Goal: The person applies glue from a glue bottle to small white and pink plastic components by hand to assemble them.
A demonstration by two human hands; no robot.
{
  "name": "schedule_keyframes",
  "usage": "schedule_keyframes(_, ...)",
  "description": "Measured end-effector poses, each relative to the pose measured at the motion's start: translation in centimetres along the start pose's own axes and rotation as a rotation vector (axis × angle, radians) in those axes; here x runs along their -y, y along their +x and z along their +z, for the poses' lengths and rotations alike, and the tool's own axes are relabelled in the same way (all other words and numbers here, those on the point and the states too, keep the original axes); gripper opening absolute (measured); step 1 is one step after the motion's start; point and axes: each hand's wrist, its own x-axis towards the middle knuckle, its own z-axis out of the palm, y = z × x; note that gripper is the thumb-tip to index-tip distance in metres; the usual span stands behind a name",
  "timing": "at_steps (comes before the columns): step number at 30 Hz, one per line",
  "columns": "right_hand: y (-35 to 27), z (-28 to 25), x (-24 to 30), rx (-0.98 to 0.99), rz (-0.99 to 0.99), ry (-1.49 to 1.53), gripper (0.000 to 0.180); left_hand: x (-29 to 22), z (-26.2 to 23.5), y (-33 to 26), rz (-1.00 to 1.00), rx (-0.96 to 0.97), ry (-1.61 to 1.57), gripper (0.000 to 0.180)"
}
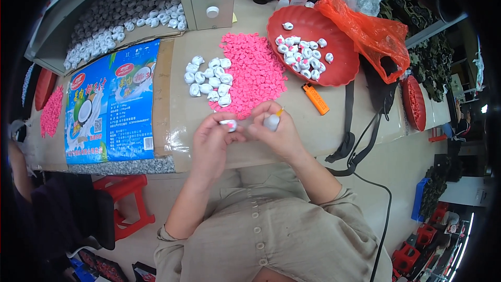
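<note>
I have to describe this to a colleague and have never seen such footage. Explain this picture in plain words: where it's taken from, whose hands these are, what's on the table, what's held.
There is no machine here, only a person's two bare hands. The picture comes from a wide fisheye camera worn on that person's head, looking down, so straight edges bend near the rim. The left hand holds a small white piece with a pink spot. The right hand holds a small translucent bottle with a yellow tip. On the table lie a spread of pink bits, a cluster of white pieces beside it, a scalloped red tray holding more white pieces, and an orange lighter.
</note>
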Motion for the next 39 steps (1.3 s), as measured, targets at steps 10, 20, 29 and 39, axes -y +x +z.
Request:
schedule_keyframes(10,-0.8,-1.2,0.3,-0.026,-0.04,0.4,0.022,-2.2,-0.6,3.2,0.583,-0.109,1.356,0.016)
schedule_keyframes(20,-0.3,-1.4,0.3,-0.077,-0.029,0.527,0.025,-2.4,-0.2,3.7,0.461,-0.085,1.63,0.023)
schedule_keyframes(29,0.0,-1.3,-0.1,-0.241,-0.125,0.538,0.019,-2.6,-1.4,0.8,-0.055,0.042,-0.123,0.021)
schedule_keyframes(39,0.1,-0.4,0.3,-0.127,-0.216,0.471,0.024,0.1,-0.6,-0.2,0.076,0.024,-0.039,0.026)
